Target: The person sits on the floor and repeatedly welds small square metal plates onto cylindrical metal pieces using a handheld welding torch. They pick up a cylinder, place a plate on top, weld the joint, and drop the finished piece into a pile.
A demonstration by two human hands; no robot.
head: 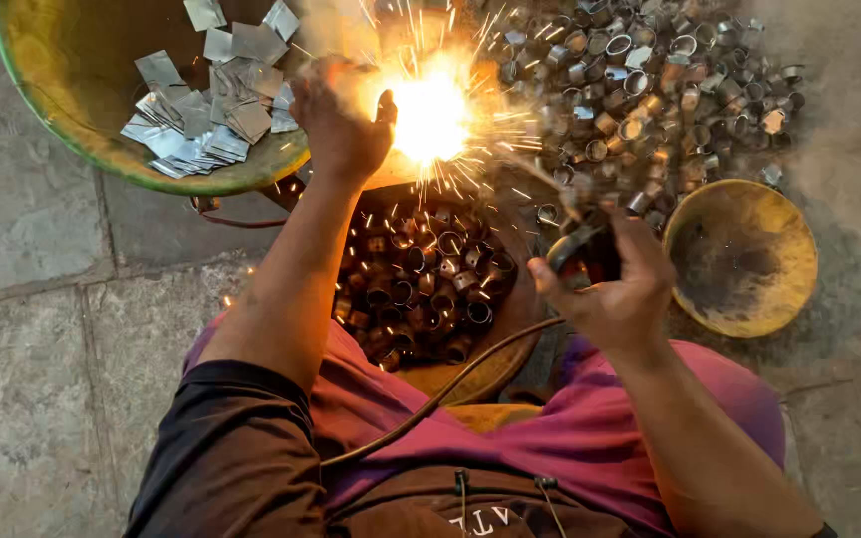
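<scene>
While sparks are flying from a bright white glare (430,118) just beside its fingertips, the left hand (343,122) is reaching forward with its fingers curled down; the glow is washing out what lies under them, so I cannot tell whether it is gripping anything. Just to the outer side of this hand, a wide green-rimmed pan (72,149) is sitting on the stone floor (22,229), holding a loose heap of flat silvery metal squares (206,110). The right hand (610,284) is closing tightly around a dark welding holder (580,249), its thumb and fingers wrapped about the handle, and a thin rod (535,179) is running from the holder toward the glare. A brown cable (450,384) is trailing from below this hand back across the person's purple shirt. Between the two hands, nearer the body, a round basin (490,374) is brimming with short dark metal rings (421,274). Beyond the right hand, a big pile of shiny metal rings (650,90) is spreading over the floor, and just to that hand's outer side a shallow yellowish dish (744,254) with a dark sooty middle is resting on the floor.
</scene>
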